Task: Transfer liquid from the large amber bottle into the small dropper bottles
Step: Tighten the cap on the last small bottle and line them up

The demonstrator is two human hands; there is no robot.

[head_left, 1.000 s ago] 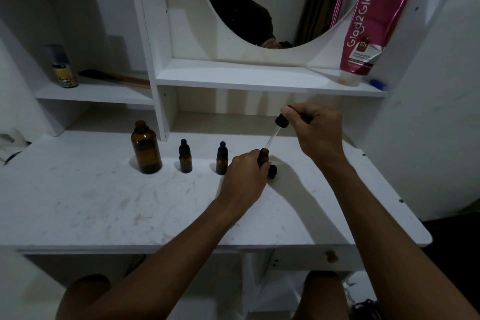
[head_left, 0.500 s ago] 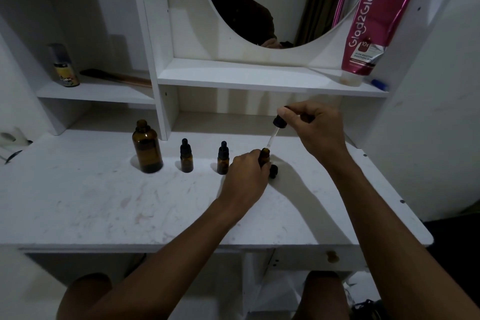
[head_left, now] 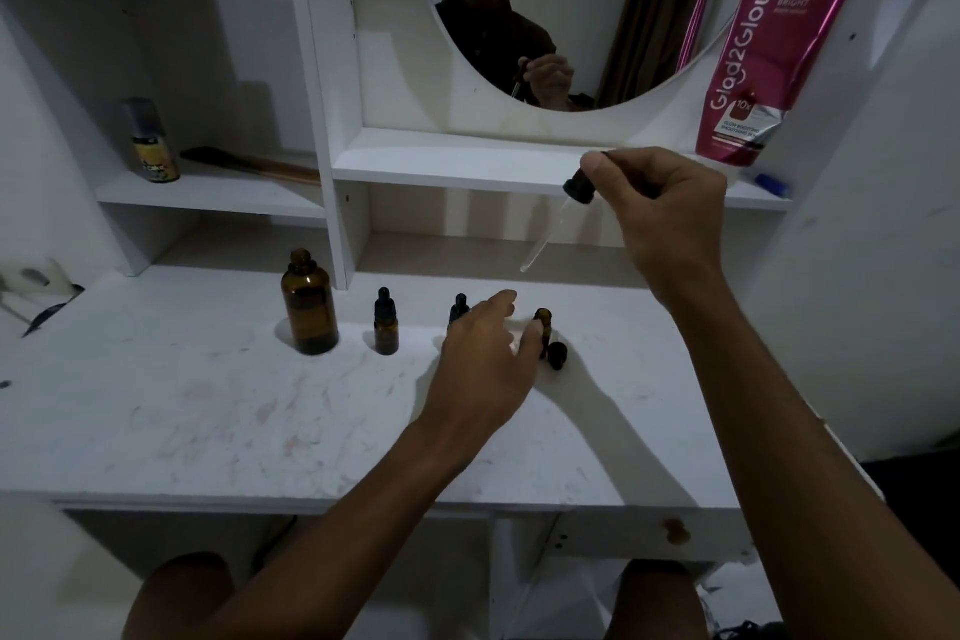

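While the right hand pinches the dropper by its black bulb, the left hand lies loose-fingered and empty, thumb just beside the open small dropper bottle; the large amber bottle stands well left of those fingers.

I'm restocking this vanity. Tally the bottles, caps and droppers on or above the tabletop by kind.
large amber bottle: 1
capped small dropper bottles: 2
open small dropper bottle: 1
loose black cap: 1
glass dropper, held in the right hand: 1
Total: 6
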